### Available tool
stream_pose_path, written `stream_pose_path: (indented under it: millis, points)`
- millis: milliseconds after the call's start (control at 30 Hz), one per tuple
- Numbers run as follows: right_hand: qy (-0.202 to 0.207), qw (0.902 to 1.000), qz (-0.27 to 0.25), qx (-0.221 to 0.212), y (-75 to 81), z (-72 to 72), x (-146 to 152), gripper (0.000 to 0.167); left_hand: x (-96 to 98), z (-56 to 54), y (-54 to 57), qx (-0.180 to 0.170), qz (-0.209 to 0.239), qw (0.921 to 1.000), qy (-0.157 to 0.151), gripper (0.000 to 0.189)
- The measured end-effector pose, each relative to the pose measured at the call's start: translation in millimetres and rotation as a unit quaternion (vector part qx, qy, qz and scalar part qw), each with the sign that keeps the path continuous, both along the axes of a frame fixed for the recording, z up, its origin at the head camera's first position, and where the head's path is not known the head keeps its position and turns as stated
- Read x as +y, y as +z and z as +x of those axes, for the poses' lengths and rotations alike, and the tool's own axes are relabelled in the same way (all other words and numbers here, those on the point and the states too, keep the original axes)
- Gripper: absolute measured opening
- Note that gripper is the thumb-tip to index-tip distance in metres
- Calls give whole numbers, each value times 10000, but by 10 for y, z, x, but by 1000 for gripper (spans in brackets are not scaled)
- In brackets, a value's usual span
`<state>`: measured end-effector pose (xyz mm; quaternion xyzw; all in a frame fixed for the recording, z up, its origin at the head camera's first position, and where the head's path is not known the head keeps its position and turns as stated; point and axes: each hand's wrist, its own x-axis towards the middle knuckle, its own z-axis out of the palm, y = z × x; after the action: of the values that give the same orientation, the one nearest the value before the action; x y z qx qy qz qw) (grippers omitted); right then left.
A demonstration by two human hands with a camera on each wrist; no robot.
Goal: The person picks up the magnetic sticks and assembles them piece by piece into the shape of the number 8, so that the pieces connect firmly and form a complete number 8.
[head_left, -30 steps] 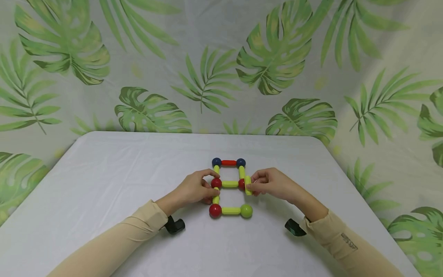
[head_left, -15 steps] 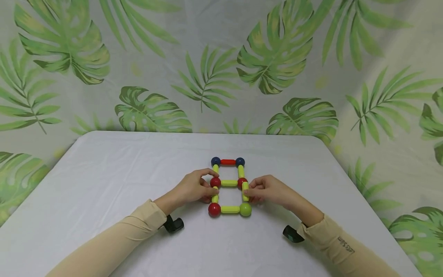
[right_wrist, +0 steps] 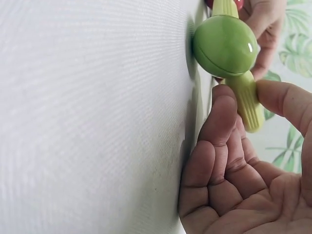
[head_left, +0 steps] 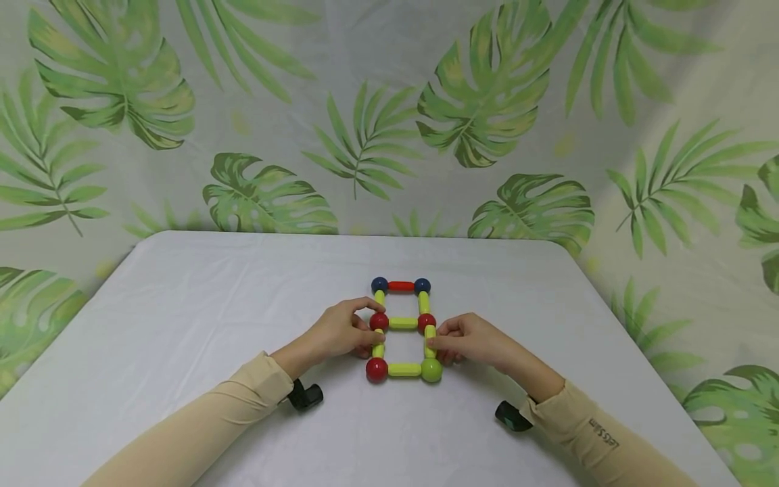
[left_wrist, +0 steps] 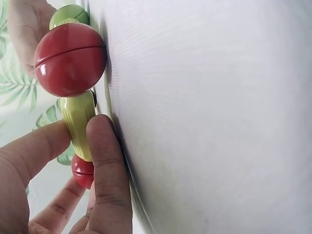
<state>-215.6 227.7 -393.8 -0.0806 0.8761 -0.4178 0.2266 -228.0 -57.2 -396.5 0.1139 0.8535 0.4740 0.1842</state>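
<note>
A flat ladder-shaped frame of magnetic rods and balls lies on the white table. My right hand [head_left: 471,340] pinches its lower right yellow-green rod [right_wrist: 249,107] between thumb and fingers. One end of that rod touches the green ball [head_left: 431,370]; the other reaches the right middle red ball [head_left: 427,322]. My left hand [head_left: 342,330] pinches the lower left yellow-green rod [left_wrist: 78,119], between the near red ball [head_left: 376,370] and the left middle red ball [head_left: 379,321]. Yellow-green crossbars join the near pair [head_left: 404,370] and the middle pair [head_left: 403,323].
At the frame's far end, a red rod [head_left: 401,286] joins two dark blue balls [head_left: 380,285]. White cloth covers the table [head_left: 243,284], and a leaf-print curtain [head_left: 365,122] hangs behind it. Dark wrist cameras [head_left: 305,396] sit under both sleeves.
My right hand has brought its rod down and nearer, from beside the right middle red ball into line between that ball and the green one. My left hand has stayed nearly still.
</note>
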Motion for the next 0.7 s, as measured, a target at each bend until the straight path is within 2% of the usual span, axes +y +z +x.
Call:
stream_pose_path:
  millis: [433, 700]
  points:
    - [26, 9999, 69, -85, -20, 9, -21, 28, -13, -22, -34, -6, 36, 10000, -27, 48]
    - [94, 9998, 189, 11, -29, 11, -24, 28, -23, -28, -48, 23, 40, 10000, -53, 48]
